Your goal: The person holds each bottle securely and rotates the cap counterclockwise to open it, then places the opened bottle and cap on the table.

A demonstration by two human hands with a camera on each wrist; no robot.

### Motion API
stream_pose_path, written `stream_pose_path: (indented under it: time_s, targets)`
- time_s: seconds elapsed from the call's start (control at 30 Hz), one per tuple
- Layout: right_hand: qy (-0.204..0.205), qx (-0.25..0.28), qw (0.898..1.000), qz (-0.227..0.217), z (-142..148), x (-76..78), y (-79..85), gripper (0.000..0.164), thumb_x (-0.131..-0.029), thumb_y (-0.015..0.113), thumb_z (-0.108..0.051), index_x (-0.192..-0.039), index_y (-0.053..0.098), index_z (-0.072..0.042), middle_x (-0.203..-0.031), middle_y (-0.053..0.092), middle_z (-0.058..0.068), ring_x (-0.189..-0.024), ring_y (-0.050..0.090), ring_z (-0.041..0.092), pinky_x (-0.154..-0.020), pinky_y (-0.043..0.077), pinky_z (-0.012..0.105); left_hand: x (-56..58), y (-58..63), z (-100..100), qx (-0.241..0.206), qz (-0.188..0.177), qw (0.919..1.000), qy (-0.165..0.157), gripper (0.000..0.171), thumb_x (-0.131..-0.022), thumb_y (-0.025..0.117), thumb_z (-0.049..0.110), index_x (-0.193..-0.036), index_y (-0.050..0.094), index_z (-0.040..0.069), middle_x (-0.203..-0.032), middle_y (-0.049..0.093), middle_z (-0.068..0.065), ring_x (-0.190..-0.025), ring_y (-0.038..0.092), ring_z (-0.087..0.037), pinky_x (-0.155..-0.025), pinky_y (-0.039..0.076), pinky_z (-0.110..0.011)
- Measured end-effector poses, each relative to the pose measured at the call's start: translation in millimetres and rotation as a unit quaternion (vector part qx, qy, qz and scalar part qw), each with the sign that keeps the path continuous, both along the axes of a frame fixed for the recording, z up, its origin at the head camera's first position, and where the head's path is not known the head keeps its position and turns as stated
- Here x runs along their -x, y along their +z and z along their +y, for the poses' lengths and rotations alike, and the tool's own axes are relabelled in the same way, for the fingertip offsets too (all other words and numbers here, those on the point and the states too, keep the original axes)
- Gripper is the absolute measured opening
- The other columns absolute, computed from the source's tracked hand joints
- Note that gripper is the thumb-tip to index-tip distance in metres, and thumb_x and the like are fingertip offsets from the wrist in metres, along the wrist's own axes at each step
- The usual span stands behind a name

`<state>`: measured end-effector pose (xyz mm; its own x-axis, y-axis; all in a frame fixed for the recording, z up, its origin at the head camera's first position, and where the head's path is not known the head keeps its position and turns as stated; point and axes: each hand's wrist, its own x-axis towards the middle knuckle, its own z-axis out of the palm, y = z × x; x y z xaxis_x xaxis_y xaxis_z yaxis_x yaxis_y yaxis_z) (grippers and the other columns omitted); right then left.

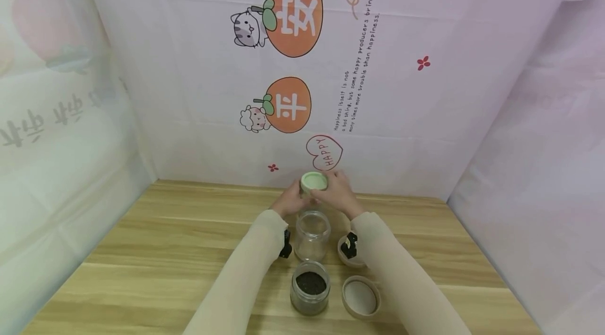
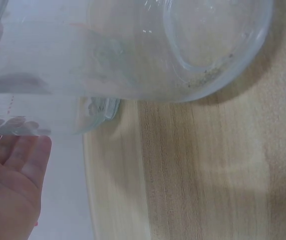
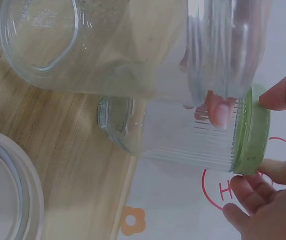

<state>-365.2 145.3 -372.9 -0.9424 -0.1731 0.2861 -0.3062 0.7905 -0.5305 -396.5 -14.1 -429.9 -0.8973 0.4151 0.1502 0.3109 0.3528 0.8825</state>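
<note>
A ribbed clear glass jar (image 3: pixel 178 135) with a green lid (image 1: pixel 314 181) stands at the back of the table. My left hand (image 1: pixel 289 200) holds this jar from the left, its fingers against the glass wall in the left wrist view. From the right, my right hand (image 1: pixel 338 193) grips the lid, thumb and fingers around its rim. Just in front stands a larger open glass jar (image 1: pixel 312 245), which hides part of the ribbed jar in both wrist views. A few small crumbs lie at its bottom.
Nearest me, an open glass jar (image 1: pixel 309 307) holds dark granular stuff. To its right lies a pale lid (image 1: pixel 360 297), and another pale lid (image 1: pixel 344 255) sits behind it, partly under my right wrist. A printed cloth (image 1: pixel 387 156) hangs right behind the table's back edge.
</note>
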Motion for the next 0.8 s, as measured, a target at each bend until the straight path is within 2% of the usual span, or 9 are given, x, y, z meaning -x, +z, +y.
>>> stream_pose_path:
  time_s: [0.1, 0.2, 0.37, 0.47, 0.53, 0.63, 0.7, 0.8]
  targets:
    - [0.017, -0.005, 1.000, -0.007, 1.7, 1.5, 0.3, 0.070, -0.074, 0.066, -0.033, -0.132, 0.044, 0.001, -0.124, 0.043, 0.018, -0.103, 0.041, 0.027, -0.079, 0.043, 0.042, -0.6, -0.5, 0.0, 0.001, 0.001, 1.0000, 0.005, 0.093, -0.073, 0.073, 0.042, -0.145, 0.018, 0.020, -0.147, 0.024, -0.004, -0.132, 0.024, -0.023, -0.106, 0.022, -0.044]
    - [0.049, 0.014, 0.999, -0.010, 4.5, 5.1, -0.1, 0.067, -0.075, 0.065, -0.027, -0.132, 0.043, 0.000, -0.122, 0.046, 0.018, -0.102, 0.044, 0.028, -0.079, 0.043, 0.043, -1.1, -0.4, 0.1, 0.000, -0.004, 1.0000, 0.009, 0.093, -0.072, 0.074, 0.043, -0.144, 0.019, 0.021, -0.146, 0.027, -0.004, -0.131, 0.026, -0.022, -0.105, 0.023, -0.044]
    - [0.157, 0.078, 0.984, -0.010, 8.2, 11.9, -1.9, 0.049, -0.076, 0.063, -0.012, -0.122, 0.050, 0.001, -0.105, 0.055, 0.016, -0.089, 0.051, 0.029, -0.075, 0.044, 0.040, -1.1, 0.0, 1.1, 0.004, 0.009, 0.9999, 0.009, 0.093, -0.071, 0.074, 0.045, -0.143, 0.021, 0.019, -0.143, 0.032, -0.005, -0.130, 0.030, -0.023, -0.105, 0.025, -0.044]
    - [0.174, 0.097, 0.980, -0.021, 8.8, 11.2, -2.1, 0.051, -0.077, 0.066, -0.012, -0.124, 0.048, -0.001, -0.108, 0.054, 0.014, -0.093, 0.052, 0.028, -0.078, 0.044, 0.040, 0.4, -1.6, 1.1, 0.018, 0.017, 0.9996, 0.012, 0.094, -0.071, 0.073, 0.047, -0.143, 0.021, 0.017, -0.143, 0.032, -0.006, -0.129, 0.030, -0.023, -0.105, 0.025, -0.043]
    - [0.164, 0.099, 0.981, -0.025, 7.9, 9.8, -2.3, 0.056, -0.076, 0.070, -0.017, -0.126, 0.047, -0.004, -0.111, 0.054, 0.013, -0.097, 0.051, 0.028, -0.081, 0.043, 0.041, 2.2, -3.7, 1.1, 0.021, 0.024, 0.9994, 0.010, 0.092, -0.073, 0.073, 0.043, -0.143, 0.021, 0.018, -0.143, 0.032, -0.006, -0.129, 0.030, -0.023, -0.105, 0.025, -0.043]
    - [0.119, 0.079, 0.990, -0.015, 5.3, 8.5, -2.7, 0.066, -0.073, 0.076, -0.032, -0.127, 0.047, -0.007, -0.113, 0.052, 0.012, -0.099, 0.049, 0.026, -0.081, 0.043, 0.042, 4.0, -4.6, 2.1, 0.005, 0.034, 0.9994, -0.007, 0.084, -0.076, 0.074, 0.032, -0.143, 0.024, 0.020, -0.141, 0.035, -0.003, -0.128, 0.033, -0.021, -0.104, 0.026, -0.043]
    - [0.069, 0.052, 0.996, -0.004, 2.9, 8.1, -3.4, 0.075, -0.069, 0.076, -0.045, -0.128, 0.047, -0.009, -0.113, 0.050, 0.011, -0.098, 0.048, 0.025, -0.078, 0.044, 0.041, 2.6, -3.4, 2.1, -0.012, 0.037, 0.9991, -0.018, 0.080, -0.077, 0.075, 0.025, -0.141, 0.027, 0.020, -0.138, 0.039, -0.002, -0.126, 0.036, -0.022, -0.104, 0.027, -0.045]
    - [-0.013, 0.007, 1.000, 0.008, 0.5, 6.5, -3.2, 0.090, -0.061, 0.074, -0.061, -0.132, 0.044, -0.015, -0.114, 0.046, 0.011, -0.096, 0.044, 0.022, -0.074, 0.044, 0.040, -3.5, 4.1, 1.4, -0.034, 0.031, 0.9985, -0.029, 0.075, -0.077, 0.075, 0.019, -0.138, 0.032, 0.017, -0.134, 0.044, -0.003, -0.123, 0.038, -0.024, -0.103, 0.028, -0.046]
